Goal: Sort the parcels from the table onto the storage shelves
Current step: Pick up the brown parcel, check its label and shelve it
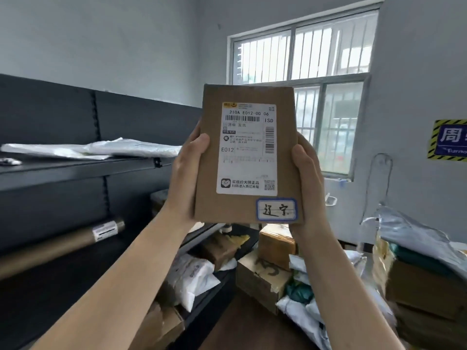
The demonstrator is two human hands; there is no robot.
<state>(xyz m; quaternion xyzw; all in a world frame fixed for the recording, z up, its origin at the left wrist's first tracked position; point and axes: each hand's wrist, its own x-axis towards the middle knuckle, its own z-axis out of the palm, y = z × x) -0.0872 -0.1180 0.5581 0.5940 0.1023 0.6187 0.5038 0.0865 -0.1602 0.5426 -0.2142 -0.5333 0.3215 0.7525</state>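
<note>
A flat brown cardboard parcel (285, 157) is held upright in front of me at chest height, its face turned toward the camera. It carries a white shipping label and a small blue-edged handwritten sticker at the lower right. My left hand (188, 173) grips its left edge, thumb on the front. My right hand (308, 178) grips its right edge in the same way. The dark storage shelves (75, 170) stand to the left, apart from the parcel.
White plastic mailers (106, 149) lie on the upper shelf and a brown tube (60, 245) on the shelf below. Boxes and bags (265, 263) pile on the floor ahead. A stack of parcels (419, 269) sits at the right. A barred window (316, 61) is behind.
</note>
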